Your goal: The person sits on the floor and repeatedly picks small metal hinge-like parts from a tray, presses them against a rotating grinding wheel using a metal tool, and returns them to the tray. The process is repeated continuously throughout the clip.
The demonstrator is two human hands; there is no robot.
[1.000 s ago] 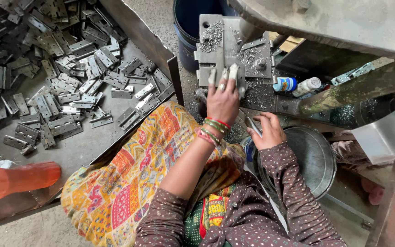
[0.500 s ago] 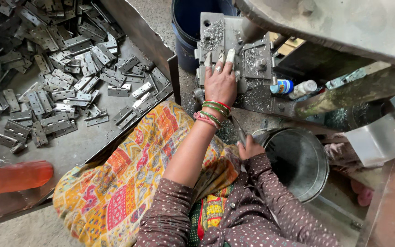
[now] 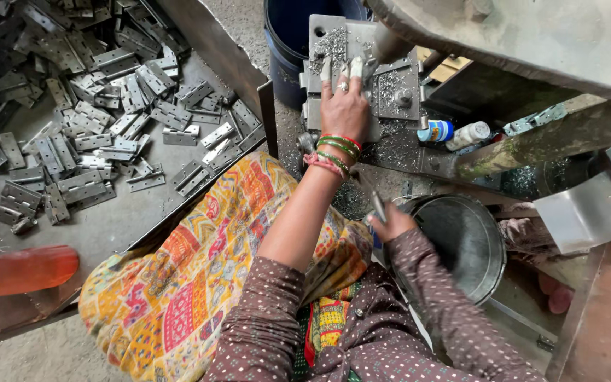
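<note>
Left hand (image 3: 344, 106) flat, fingers spread, pressing on grey metal press block (image 3: 390, 85) strewn with shavings. Right hand (image 3: 389, 223) closed around 1 small metal piece (image 3: 378, 206), held at rim of round metal basin (image 3: 468, 244), well below block.

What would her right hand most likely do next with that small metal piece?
Probably carry it up to the metal block. The right hand holds a small metal piece beside the round pan, while the left hand already rests on the block among metal chips.
</note>
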